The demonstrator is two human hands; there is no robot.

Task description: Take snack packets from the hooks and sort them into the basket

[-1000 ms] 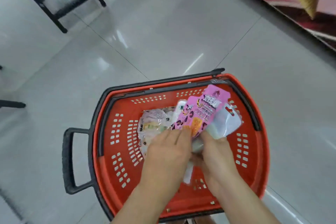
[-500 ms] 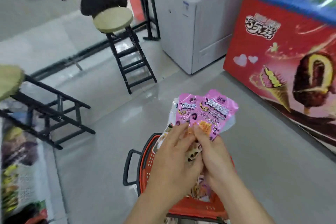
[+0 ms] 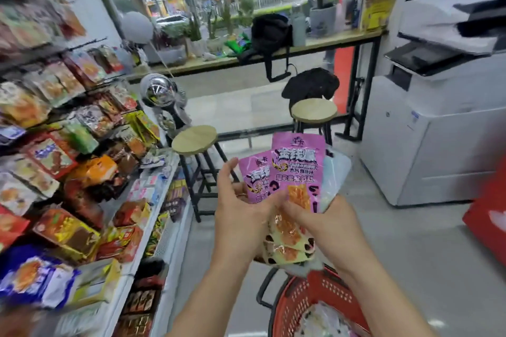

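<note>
Left hand: fingers curled round the left edge of a fan of glossy purple foil snack packets, with one finger standing straight up along that edge. Right hand: fingertips pinch the lower face of the front packet, and the rest of the hand is curled under the bundle.

We count two purple faces. A pale blue translucent packet shows behind them at 3 o'clock. Cream-and-orange packets hang at 6 o'clock between the wrists. We cannot tell the total number.

The bundle is in the air, clear of the red perforated plastic basket. The basket sits at 5 o'clock from the hands, low in frame, with pale packets lying inside it.

At 9 o'clock we note the white hook rack of bagged snacks, blurred. At 12 o'clock is a round wooden-topped stool, and at 2 o'clock a white office printer.

We judge the step to be sorting: the packets are being grouped by kind in hand, over the basket. The next move likely calls for lowering the bundle to 5 o'clock and laying like with like. Both hands should keep their grip, since slick foil slides easily.
</note>
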